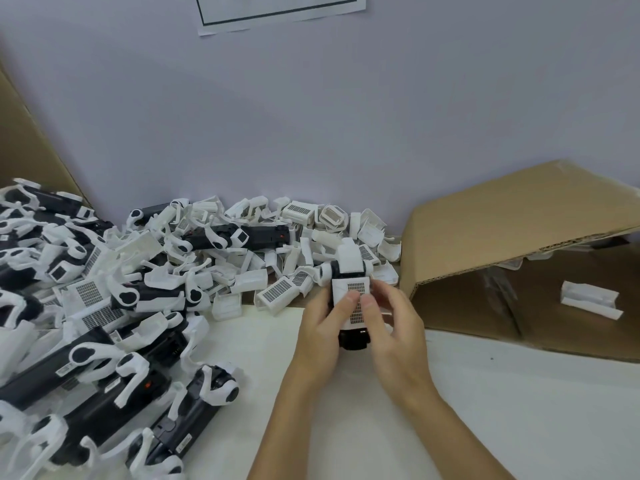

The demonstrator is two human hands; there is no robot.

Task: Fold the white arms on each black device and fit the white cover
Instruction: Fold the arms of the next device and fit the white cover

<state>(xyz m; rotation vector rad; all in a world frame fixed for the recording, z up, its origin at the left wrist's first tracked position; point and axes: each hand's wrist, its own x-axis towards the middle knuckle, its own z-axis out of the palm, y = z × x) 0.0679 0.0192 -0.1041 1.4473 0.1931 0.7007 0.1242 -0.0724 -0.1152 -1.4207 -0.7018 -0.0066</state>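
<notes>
1. At the centre of the white bench (450,410), both hands hold one black device with white folding arms (351,299) just above the surface, its long axis pointing away from the person.
2. Left hand (320,337): fingers curled round the device's left side, thumb pressed on the white rectangular plastic cover with a gridded label (350,289) that sits on the device's upper face.
3. Right hand (394,327): fingers wrapped round the right side, thumb likewise on the cover, beside the left thumb.
4. Far end of the held device: a white block and rounded white arm parts project beyond the cover; the black near end shows below the thumbs.
5. Left of the bench: a heap of black devices with spread white arms (86,358).
6. Along the pale wall (311,116): a pile of loose white covers (277,244), mixed with a few devices.
7. Right: an open brown cardboard box lying on its side (519,237), with one white plastic part (590,299) inside.
8. Top: a white sheet of paper (280,12) fixed to the wall.
</notes>
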